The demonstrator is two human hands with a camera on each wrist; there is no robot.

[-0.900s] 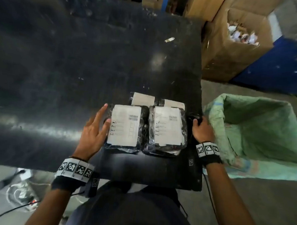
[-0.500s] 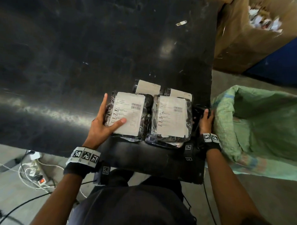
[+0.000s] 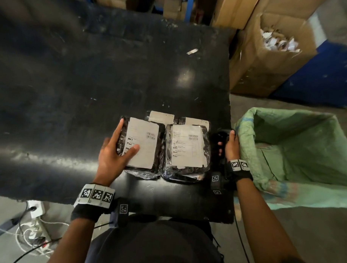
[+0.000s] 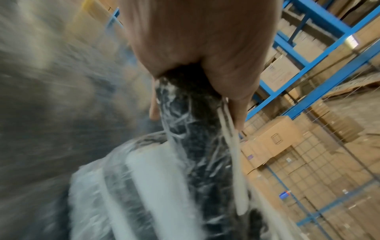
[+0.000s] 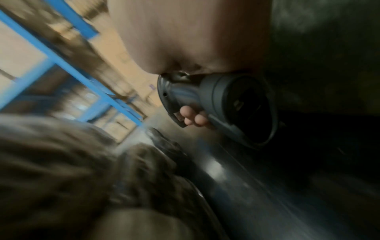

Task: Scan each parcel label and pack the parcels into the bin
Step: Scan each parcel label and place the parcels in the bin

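left hand pinches left parcel, label up for scanning | right hand wraps scanner | bin at 3 o'clock

black table, blue racking, cardboard boxes

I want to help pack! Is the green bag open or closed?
Open. The green bag beside the black table gapes wide at the top, and you can see right down inside. None of the wrapped parcels shows in it.
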